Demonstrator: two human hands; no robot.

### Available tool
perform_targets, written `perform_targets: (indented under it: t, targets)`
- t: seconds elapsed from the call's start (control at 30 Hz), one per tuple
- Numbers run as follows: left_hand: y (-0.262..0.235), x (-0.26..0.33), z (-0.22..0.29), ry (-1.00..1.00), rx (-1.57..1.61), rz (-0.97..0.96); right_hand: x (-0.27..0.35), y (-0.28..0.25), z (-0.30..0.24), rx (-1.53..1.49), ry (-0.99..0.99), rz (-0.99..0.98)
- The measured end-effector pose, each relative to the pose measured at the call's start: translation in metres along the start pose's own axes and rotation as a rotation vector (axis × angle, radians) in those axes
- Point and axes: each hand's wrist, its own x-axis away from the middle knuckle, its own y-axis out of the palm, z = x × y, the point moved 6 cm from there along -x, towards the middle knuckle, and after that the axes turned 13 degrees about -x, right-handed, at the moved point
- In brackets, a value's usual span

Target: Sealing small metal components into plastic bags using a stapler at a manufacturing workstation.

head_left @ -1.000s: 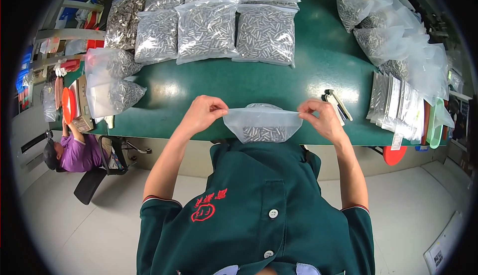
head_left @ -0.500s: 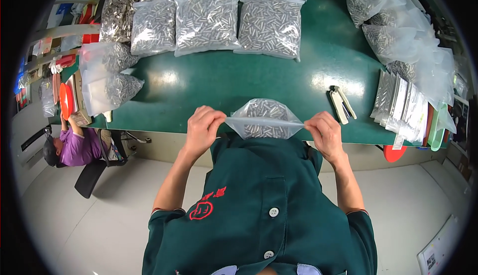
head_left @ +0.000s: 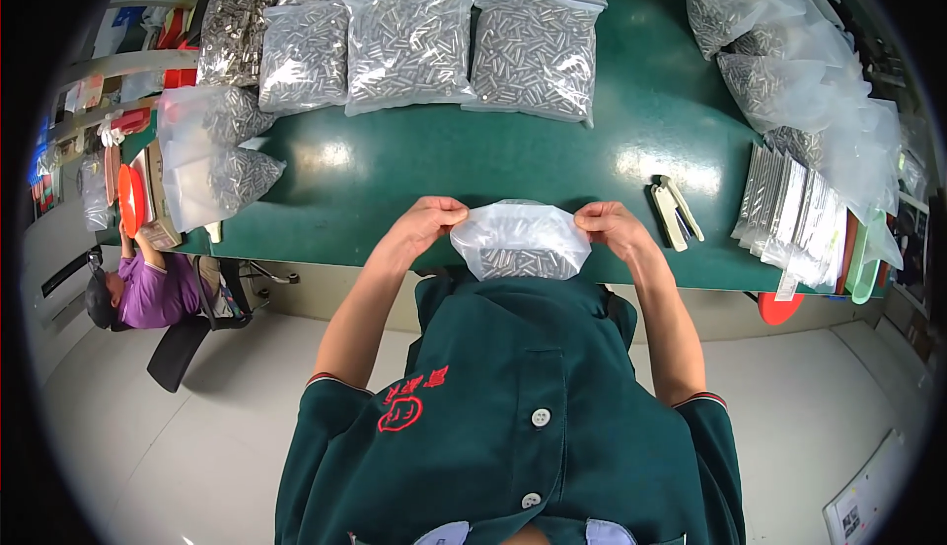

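Observation:
At the front edge of the green table sits a clear plastic bag (head_left: pixel 523 239) of small metal cylinders. My left hand (head_left: pixel 430 224) pinches its upper left corner, and my right hand (head_left: pixel 614 227) pinches the upper right corner. Between them the bag's top part is spread wide, and its whitish film covers much of the metal pieces. The lower pieces show through the film near my shirt. A cream stapler (head_left: pixel 675 214) lies on the table to the right of my right hand.
Filled bags of metal pieces (head_left: pixel 409 47) stand in rows at the back. More bags (head_left: pixel 232 175) lean at the left, others (head_left: pixel 779 81) at the right beside a stack of flat silvery packets (head_left: pixel 794 210). A person in purple (head_left: pixel 163 289) sits at the far left.
Both hands have moved away from me and a little closer together. The bag's top edge went from a taut strip near me to the far side, its film now facing me.

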Motion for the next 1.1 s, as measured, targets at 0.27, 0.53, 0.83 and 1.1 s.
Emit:
perform_targets:
  t: [0.27,0.53,0.83,1.1]
  targets:
    - [-0.010,0.028,0.046,0.350,0.004,0.090,0.038,0.018,-0.041,0.104,-0.255,0.062]
    - [-0.008,0.045,0.073,0.266,-0.322,-0.035,0.053,0.025,-0.053,0.213,-0.280,0.020]
    - [0.034,0.042,0.108,0.363,-0.965,-0.145,0.051,0.030,-0.052,0.182,-0.190,0.031]
    - [0.079,0.033,0.117,0.698,-1.054,0.045,0.059,0.031,-0.057,0.241,-0.173,0.035]
